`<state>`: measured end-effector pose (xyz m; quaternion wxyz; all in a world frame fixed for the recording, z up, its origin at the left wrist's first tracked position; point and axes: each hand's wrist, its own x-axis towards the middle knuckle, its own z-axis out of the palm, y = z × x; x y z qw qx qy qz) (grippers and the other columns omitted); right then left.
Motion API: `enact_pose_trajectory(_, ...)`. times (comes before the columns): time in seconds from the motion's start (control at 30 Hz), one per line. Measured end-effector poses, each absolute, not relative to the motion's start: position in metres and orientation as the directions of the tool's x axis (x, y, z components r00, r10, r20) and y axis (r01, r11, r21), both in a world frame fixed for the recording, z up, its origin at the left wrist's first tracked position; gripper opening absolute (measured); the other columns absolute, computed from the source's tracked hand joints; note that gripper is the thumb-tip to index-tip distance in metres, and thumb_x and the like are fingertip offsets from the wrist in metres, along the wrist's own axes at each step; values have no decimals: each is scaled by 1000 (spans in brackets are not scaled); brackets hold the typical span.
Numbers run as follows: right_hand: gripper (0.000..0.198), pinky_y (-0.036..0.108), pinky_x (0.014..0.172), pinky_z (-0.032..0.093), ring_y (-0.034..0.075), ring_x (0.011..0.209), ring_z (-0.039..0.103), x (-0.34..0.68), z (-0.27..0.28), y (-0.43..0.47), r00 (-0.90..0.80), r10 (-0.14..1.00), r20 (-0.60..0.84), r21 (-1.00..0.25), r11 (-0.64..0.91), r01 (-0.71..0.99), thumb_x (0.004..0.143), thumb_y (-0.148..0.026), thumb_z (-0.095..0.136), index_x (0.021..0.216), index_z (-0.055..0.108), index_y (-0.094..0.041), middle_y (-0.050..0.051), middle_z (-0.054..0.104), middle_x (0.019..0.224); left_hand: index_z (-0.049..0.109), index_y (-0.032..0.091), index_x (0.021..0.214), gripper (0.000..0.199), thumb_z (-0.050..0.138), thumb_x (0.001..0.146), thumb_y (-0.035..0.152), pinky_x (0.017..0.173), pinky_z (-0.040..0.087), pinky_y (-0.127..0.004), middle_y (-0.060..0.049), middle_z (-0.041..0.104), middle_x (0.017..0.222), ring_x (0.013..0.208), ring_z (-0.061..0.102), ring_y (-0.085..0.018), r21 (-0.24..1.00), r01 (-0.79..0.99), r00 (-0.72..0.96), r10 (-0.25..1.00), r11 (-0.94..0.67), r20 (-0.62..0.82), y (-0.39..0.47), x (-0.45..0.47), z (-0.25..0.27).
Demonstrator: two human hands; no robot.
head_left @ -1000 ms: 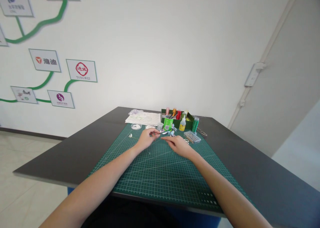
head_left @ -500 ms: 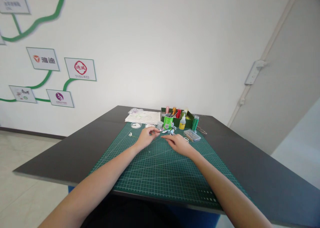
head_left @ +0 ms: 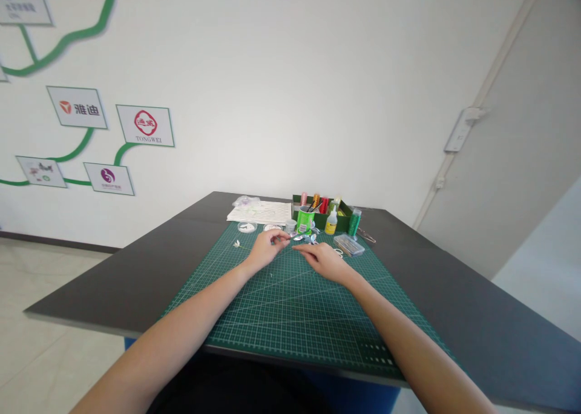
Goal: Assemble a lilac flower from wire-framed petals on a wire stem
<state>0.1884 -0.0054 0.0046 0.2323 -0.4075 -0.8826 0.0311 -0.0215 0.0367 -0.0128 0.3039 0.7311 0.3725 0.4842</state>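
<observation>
My left hand (head_left: 264,249) is closed in a pinch on a thin dark stick-like tool (head_left: 298,235), whose far end points up and to the right. Its exact kind is too small to tell. My right hand (head_left: 325,261) lies just to the right, fingers together and pointing left toward the left fingertips. Whatever the right fingers hold, if anything, is too small to make out. Both hands are over the green cutting mat (head_left: 290,305). Just beyond them stands a green tub (head_left: 305,221) holding dark-handled tools. White-handled scissors (head_left: 338,253) lie partly behind the right hand.
A small white flower (head_left: 236,243) lies left. Behind are round dishes (head_left: 247,227), a white pad (head_left: 258,212), a glue bottle (head_left: 331,223), a green box (head_left: 321,220) of coloured rolls and a green tube (head_left: 354,222). At right are a clear case (head_left: 349,245) and pliers (head_left: 366,235).
Hardly anything differs. Both hands keep their places and grips, with only a very slight shift of the view.
</observation>
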Motion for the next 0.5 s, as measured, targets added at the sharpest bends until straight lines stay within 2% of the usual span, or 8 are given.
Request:
enact_pose_trajectory(0.27,37,27,73,48,18,74,68,189,3,-4,-556,736,386,-258,665,701,95,-19,44,123,69,-19,8,76,96,72,15,91,15,67,79,22,61,47,-25,-2,66,75,58,57,-12,792,259,240,831,-553,502,38,-23,-14)
enact_pose_trajectory(0.5,34,25,64,41,14,56,56,186,4,-7,-550,729,407,-330,679,655,95,-18,47,118,72,-16,4,69,68,73,16,88,12,66,78,18,66,47,-25,-2,68,77,66,59,-13,730,346,244,808,-589,536,37,-24,-12)
